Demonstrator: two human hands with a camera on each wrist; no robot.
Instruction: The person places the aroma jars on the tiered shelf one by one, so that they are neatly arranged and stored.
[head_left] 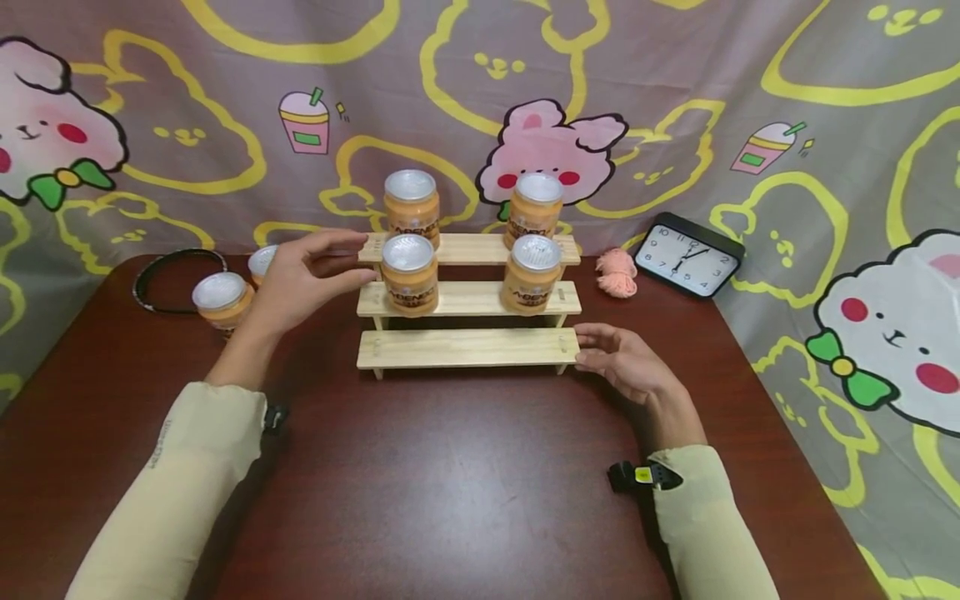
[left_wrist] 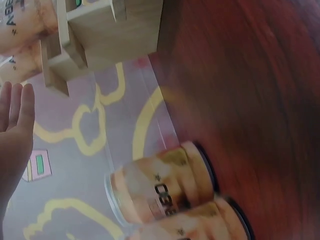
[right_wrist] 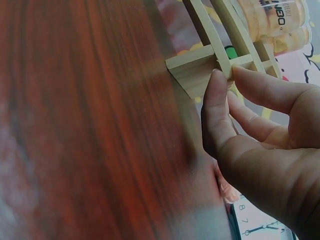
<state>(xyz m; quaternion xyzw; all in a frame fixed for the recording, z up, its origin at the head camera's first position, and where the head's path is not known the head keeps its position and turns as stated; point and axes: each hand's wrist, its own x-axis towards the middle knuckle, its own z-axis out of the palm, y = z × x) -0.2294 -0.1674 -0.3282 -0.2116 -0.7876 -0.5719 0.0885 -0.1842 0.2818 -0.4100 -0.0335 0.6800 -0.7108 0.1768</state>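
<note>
A three-tier wooden stand holds orange jars with silver lids. Two jars stand on the middle tier, the left jar and the right jar; behind them on the top tier are another left jar and right jar. My left hand reaches to the stand's left end, fingers extended, thumb tip close to the middle-tier left jar; nothing is gripped in it. At the opposite end my right hand pinches the corner of the lowest tier between thumb and fingers.
Two more jars stand on the dark wooden table at the left, partly behind my left arm. A black hoop lies beside them. Pink yarn and a clock are right of the stand, before a patterned curtain.
</note>
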